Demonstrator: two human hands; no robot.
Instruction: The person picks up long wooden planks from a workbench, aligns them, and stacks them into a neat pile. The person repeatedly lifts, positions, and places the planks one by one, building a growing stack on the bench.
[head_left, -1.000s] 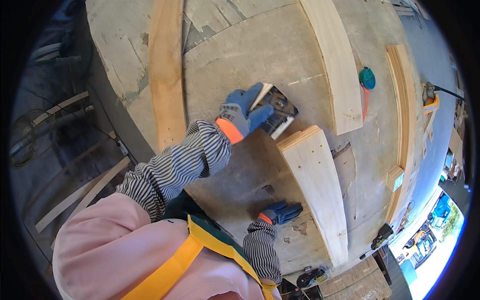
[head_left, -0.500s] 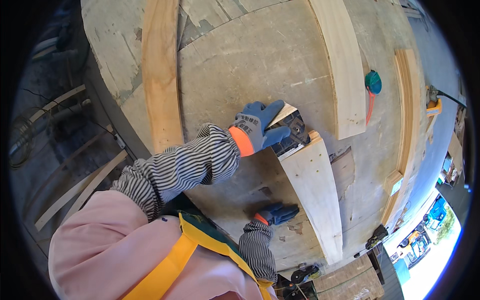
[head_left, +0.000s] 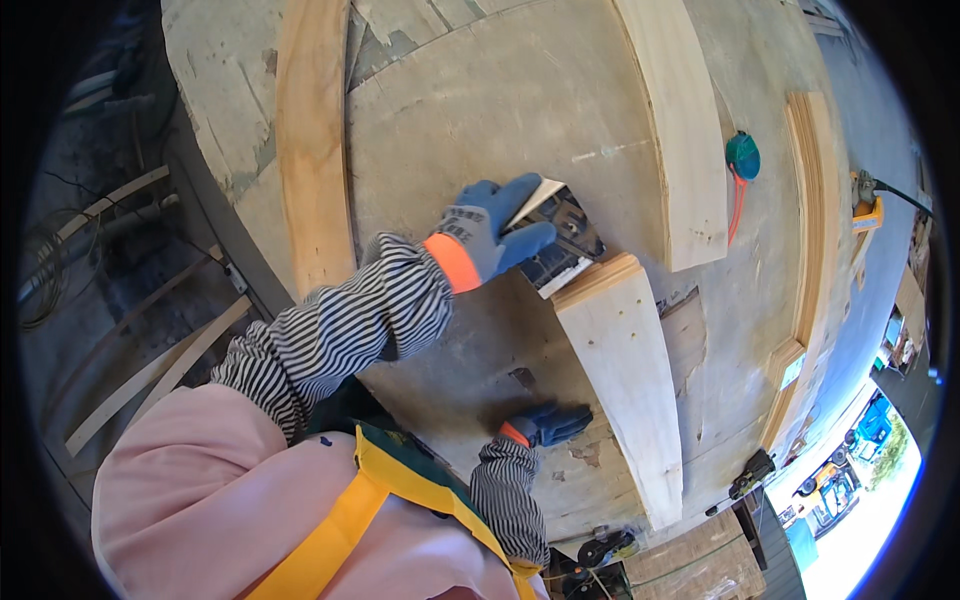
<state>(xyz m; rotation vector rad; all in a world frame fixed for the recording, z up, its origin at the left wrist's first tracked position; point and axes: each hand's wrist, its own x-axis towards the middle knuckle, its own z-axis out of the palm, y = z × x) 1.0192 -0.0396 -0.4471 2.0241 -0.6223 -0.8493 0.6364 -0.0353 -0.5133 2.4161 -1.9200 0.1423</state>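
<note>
Two arms in black-and-white striped sleeves (head_left: 355, 315) reach over a worn table (head_left: 430, 150), past the wearer's pink top (head_left: 200, 480) and yellow band (head_left: 320, 535). Both hands wear blue-grey gloves with orange cuffs. The right hand (head_left: 552, 425) is nearer the body, palm down at the tabletop, fingers extended and close together; it has hold of nothing that shows. The left hand (head_left: 478, 228) is partly closed, thumb parted from the fingers, and grips one edge of a block (head_left: 560, 235) between them. The block has a black, patterned upper face and pale wood along its side. It is tilted, its lower corner beside the layered end of a thick pale board (head_left: 625, 360); whether the two touch cannot be determined. That board runs from the block toward the lower edge of the view, and the right hand rests near its long side, apart from it. A brown plank (head_left: 310, 150) lies to the left of the left hand. Beyond the block, to the right, lies a wide pale plank (head_left: 680, 130), with a green round object (head_left: 743, 155) trailing a red strip just beside it. Farther right, long boards (head_left: 815, 230) lie stacked, and a dark object (head_left: 752, 475), its kind unclear, sits near their lower end. Farthest off, a bright opening (head_left: 880, 520) shows vehicles outside.
</note>
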